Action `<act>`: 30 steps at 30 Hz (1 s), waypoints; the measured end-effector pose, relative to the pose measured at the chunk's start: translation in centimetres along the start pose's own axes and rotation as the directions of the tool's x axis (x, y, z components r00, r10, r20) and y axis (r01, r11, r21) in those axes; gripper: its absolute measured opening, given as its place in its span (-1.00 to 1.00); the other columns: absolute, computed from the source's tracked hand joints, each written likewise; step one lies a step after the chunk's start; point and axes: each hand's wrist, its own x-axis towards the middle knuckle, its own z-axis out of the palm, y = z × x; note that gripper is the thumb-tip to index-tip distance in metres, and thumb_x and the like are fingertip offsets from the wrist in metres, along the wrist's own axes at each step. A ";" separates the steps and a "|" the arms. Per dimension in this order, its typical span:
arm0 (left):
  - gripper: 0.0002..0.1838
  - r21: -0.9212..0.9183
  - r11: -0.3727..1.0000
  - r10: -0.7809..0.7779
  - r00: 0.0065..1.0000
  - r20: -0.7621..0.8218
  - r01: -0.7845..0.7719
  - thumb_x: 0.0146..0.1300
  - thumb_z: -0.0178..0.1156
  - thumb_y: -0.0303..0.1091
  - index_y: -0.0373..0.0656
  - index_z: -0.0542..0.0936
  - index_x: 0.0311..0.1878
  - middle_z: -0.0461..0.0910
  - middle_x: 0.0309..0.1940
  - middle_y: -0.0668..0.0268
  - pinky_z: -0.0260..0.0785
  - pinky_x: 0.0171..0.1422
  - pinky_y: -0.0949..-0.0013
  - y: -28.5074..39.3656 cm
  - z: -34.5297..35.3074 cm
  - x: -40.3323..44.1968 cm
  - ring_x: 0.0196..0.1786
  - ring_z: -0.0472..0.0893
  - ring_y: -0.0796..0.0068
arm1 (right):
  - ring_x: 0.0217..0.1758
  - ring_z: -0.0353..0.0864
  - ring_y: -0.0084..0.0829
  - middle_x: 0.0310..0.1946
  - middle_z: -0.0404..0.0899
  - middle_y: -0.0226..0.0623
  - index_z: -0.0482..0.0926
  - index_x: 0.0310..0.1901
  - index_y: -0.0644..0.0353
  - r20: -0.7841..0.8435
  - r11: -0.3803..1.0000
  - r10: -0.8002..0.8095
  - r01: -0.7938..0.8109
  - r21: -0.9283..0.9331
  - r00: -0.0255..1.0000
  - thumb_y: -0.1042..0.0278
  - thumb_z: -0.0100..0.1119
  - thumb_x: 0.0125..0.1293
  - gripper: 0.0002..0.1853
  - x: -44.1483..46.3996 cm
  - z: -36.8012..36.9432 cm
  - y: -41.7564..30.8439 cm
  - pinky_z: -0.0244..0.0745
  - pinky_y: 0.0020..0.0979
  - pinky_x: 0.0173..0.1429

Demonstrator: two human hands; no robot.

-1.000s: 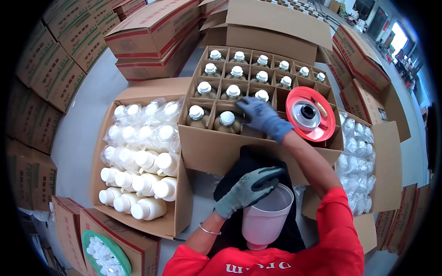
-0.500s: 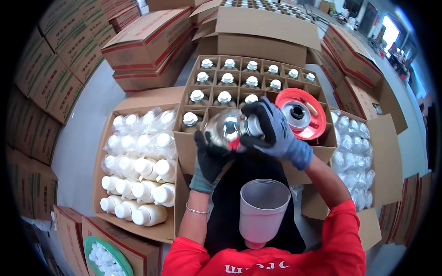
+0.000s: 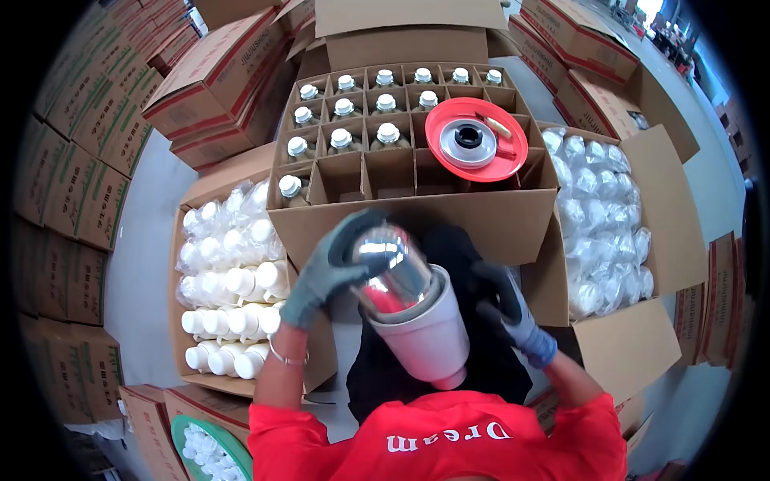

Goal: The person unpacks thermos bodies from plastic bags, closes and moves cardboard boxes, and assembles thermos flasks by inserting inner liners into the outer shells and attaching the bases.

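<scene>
My gloved left hand [image 3: 337, 260] is wrapped round the upper left side of a shiny, silvered vacuum flask liner [image 3: 395, 263]. The liner is tilted, its lower end inside the mouth of a white plastic flask casing [image 3: 425, 345] that lies across my lap, narrow end toward my body. To the right of the casing, my gloved right hand [image 3: 513, 309] is slightly blurred, fingers apart and holding nothing. In front stands a divided carton [image 3: 417, 220] of liners with white caps [image 3: 388, 132]. A red round dish [image 3: 513, 138] with a metal and black centre rests on its dividers.
On the left, an open carton holds white handled flask parts [image 3: 241, 321], some in plastic. Another open carton on the right holds plastic-wrapped pieces [image 3: 605, 216]. A green basin [image 3: 183, 437] with small white parts sits lower left. Stacked cartons [image 3: 88, 144] line the left side.
The liner has gone from in front of the divided carton down into the casing mouth, in my left hand. My right hand has let go of its neck end and moved down.
</scene>
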 end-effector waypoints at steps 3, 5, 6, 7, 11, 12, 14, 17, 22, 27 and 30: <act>-0.17 0.096 0.994 -0.041 0.995 -0.086 0.049 0.00 0.43 -0.35 -0.31 0.32 0.37 0.43 0.29 0.16 0.23 0.45 0.29 -1.7 1.8 -5.7 0.33 0.42 0.33 | 0.26 0.41 -0.23 0.26 0.31 -0.05 0.22 0.37 0.27 -0.014 0.990 0.141 -0.142 -0.023 0.990 0.29 0.45 0.10 -0.17 -8.3 1.5 1.9 0.37 -0.25 0.32; -0.21 0.072 0.989 -0.104 0.962 -0.254 0.126 0.07 0.39 -0.29 -0.30 0.32 0.37 0.42 0.29 0.13 0.22 0.45 0.25 -3.7 3.0 -10.5 0.34 0.41 0.27 | 0.34 0.35 -0.21 0.32 0.27 -0.04 0.22 0.37 0.29 0.040 0.958 0.057 -0.044 -0.283 0.998 0.22 0.48 0.07 -0.12 -12.0 2.0 0.6 0.33 -0.23 0.36; -0.25 0.055 0.989 -0.111 0.938 -0.328 0.136 0.12 0.34 -0.28 -0.30 0.32 0.37 0.42 0.29 0.11 0.21 0.45 0.23 -6.2 3.3 -13.4 0.34 0.41 0.25 | 0.38 0.31 -0.18 0.34 0.25 -0.02 0.18 0.39 0.29 0.053 0.969 0.107 -0.092 -0.231 0.993 0.18 0.50 0.05 -0.07 -13.1 2.5 0.6 0.28 -0.22 0.41; -0.29 0.038 0.989 -0.118 0.909 -0.400 0.145 0.17 0.30 -0.26 -0.30 0.32 0.37 0.42 0.28 0.10 0.21 0.45 0.21 -8.4 3.5 -15.9 0.34 0.41 0.23 | 0.42 0.26 -0.15 0.35 0.22 0.00 0.13 0.42 0.28 0.065 0.973 0.156 -0.142 -0.180 0.986 0.13 0.52 0.04 -0.01 -14.1 2.9 0.6 0.23 -0.21 0.45; -0.41 0.343 0.908 -0.083 0.907 -0.413 0.239 0.31 0.21 -0.29 -0.28 0.33 0.36 0.41 0.28 0.06 0.22 0.44 0.22 -13.9 4.3 -20.9 0.32 0.42 0.23 | 0.43 0.25 -0.06 0.37 0.17 0.05 0.02 0.46 0.30 0.190 0.984 0.179 -0.178 -0.025 0.965 0.09 0.56 0.00 0.12 -10.9 4.0 -1.2 0.20 -0.24 0.48; -0.39 0.319 0.911 -0.148 0.928 -0.342 0.263 0.29 0.24 -0.29 -0.27 0.32 0.37 0.41 0.29 0.05 0.22 0.44 0.22 -16.3 2.6 -22.3 0.33 0.41 0.23 | 0.41 0.25 -0.01 0.37 0.15 0.06 0.08 0.46 0.21 0.272 0.998 0.014 0.004 -0.065 0.962 0.15 0.55 -0.02 0.07 -8.6 3.6 -1.5 0.25 -0.20 0.45; -0.37 0.402 0.881 -0.148 0.953 -0.265 0.248 0.29 0.24 -0.28 -0.26 0.32 0.37 0.40 0.29 0.06 0.21 0.45 0.22 -17.0 0.9 -22.8 0.33 0.40 0.23 | 0.39 0.26 0.08 0.38 0.14 0.07 0.24 0.42 -0.02 0.508 0.890 -0.250 0.402 -0.215 0.824 0.22 0.50 -0.06 -0.05 -4.3 2.2 -2.2 0.33 -0.13 0.39; -0.36 0.502 0.838 -0.131 0.972 -0.197 0.214 0.27 0.25 -0.26 -0.24 0.31 0.38 0.39 0.30 0.08 0.19 0.46 0.21 -16.6 -0.7 -22.0 0.35 0.39 0.23 | 0.36 0.28 0.14 0.38 0.16 0.06 0.41 0.31 -0.34 0.698 0.463 -0.436 0.807 -0.367 0.568 0.07 0.32 0.03 -0.30 -3.3 1.3 -0.8 0.39 -0.03 0.33; -0.33 0.572 0.798 -0.104 0.978 -0.182 0.192 0.25 0.27 -0.23 -0.21 0.30 0.39 0.37 0.32 0.10 0.16 0.48 0.21 -17.8 -0.7 -21.5 0.37 0.36 0.23 | 0.33 0.35 0.10 0.34 0.25 0.08 0.41 0.31 -0.04 0.523 0.658 -0.432 0.654 -0.374 0.734 -0.04 0.41 0.05 -0.24 -4.8 -2.2 -2.9 0.33 -0.05 0.36; -0.29 0.594 0.784 -0.110 0.982 -0.155 0.182 0.23 0.29 -0.19 -0.18 0.29 0.40 0.35 0.34 0.12 0.13 0.49 0.20 -18.1 -0.7 -21.5 0.39 0.34 0.23 | 0.41 0.24 0.10 0.37 0.20 0.09 0.20 0.42 0.19 0.524 0.939 -0.181 0.305 -0.160 0.832 -0.04 0.48 0.01 -0.01 -6.2 0.7 0.5 0.12 -0.03 0.47; -0.28 0.591 0.786 -0.133 0.983 -0.126 0.182 0.22 0.30 -0.17 -0.16 0.29 0.41 0.34 0.35 0.14 0.12 0.50 0.20 -17.5 -1.6 -20.8 0.40 0.32 0.23 | 0.48 0.13 0.08 0.40 0.16 0.08 0.14 0.43 0.25 0.192 0.912 -0.410 0.406 0.060 0.892 -0.03 0.63 -0.18 0.17 -2.1 3.2 -1.2 0.13 -0.05 0.47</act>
